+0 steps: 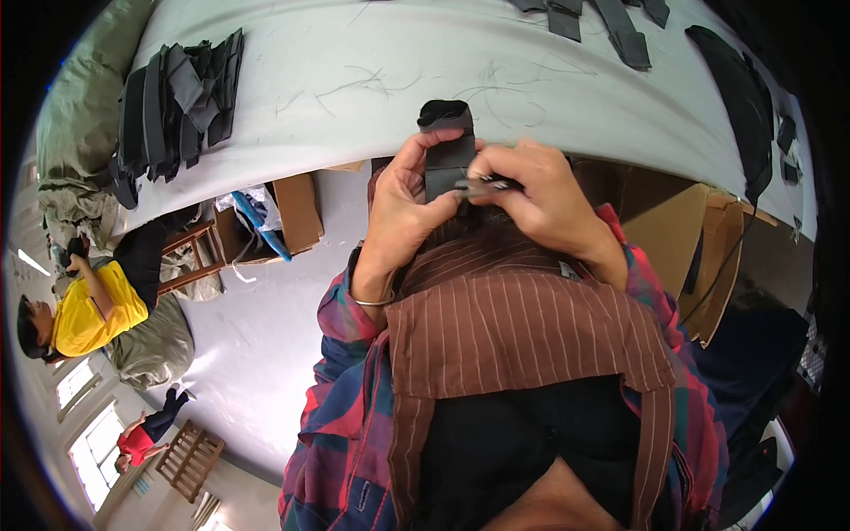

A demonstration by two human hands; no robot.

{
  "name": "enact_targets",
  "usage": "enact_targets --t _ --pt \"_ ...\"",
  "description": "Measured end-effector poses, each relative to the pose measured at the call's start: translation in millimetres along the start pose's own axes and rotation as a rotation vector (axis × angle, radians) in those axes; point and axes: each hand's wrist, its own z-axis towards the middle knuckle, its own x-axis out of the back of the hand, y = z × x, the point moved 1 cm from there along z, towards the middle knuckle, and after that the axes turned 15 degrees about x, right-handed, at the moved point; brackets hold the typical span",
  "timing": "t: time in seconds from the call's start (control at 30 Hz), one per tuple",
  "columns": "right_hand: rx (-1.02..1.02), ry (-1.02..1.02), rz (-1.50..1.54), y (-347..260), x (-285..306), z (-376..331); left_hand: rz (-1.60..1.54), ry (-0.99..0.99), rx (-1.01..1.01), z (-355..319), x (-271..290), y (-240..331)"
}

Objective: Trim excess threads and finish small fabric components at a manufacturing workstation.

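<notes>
Just off the near edge of the white-covered table (310,133), my left hand (397,212) pinches a dark grey fabric strip (450,155), its far end curled over into a black loop. My right hand (544,190) is closed around a small metal cutting tool that looks like thread snips (485,188). The metal tips lie against the strip's lower part, close to my left thumb. Some blur and the fingers hide most of the tool, so whether its blades are apart does not show.
A heap of dark strips (181,111) lies on the table's left, with more strips (620,35) at the far right. Loose threads (381,84) are scattered between. A black fabric piece (730,111) lies right. Cardboard boxes (664,234) stand below. One person in yellow (102,310) sits left.
</notes>
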Motion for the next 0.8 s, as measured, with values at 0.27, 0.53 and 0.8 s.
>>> enact_targets --t 0.27,0.53,0.8 --pt "-0.464 0.127 0.34 11 33 -20 -0.07 -0.014 0.029 -1 2 7" --pt "-0.078 0.256 0.057 -1 16 33 0.215 -0.004 -0.011 -18 -5 14" --pt "-0.224 0.43 0.344 22 16 42 0.21 0.112 -0.029 -22 -13 26"
